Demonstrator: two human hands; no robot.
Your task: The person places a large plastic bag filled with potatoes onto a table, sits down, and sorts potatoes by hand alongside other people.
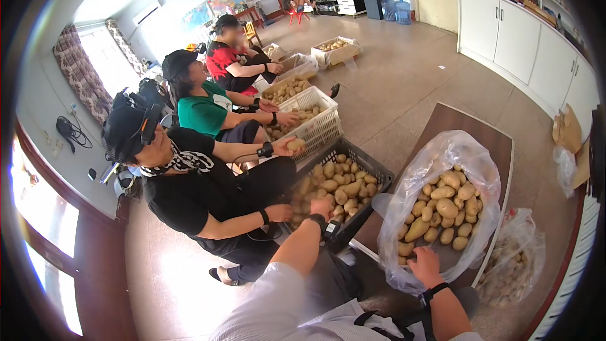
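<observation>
Potatoes (346,179) fill a black plastic crate (358,220). My left hand (322,207) reaches into the near side of this crate, among the potatoes; its fingers are partly hidden. A large clear plastic bag (466,141) lies open on a brown tabletop (435,127), with a pile of potatoes (445,207) inside. At the bag's near edge, my right hand (425,264) touches the lowest potatoes, with its fingers apart and nothing gripped. Both my wrists wear dark bands.
Beside the crate on the left sits a person in black (189,183), one hand holding a potato. Two more people sit beyond, by a white crate (322,127) of potatoes. Another potato bag (510,265) lies right of the tabletop. White cabinets (514,38) line the wall.
</observation>
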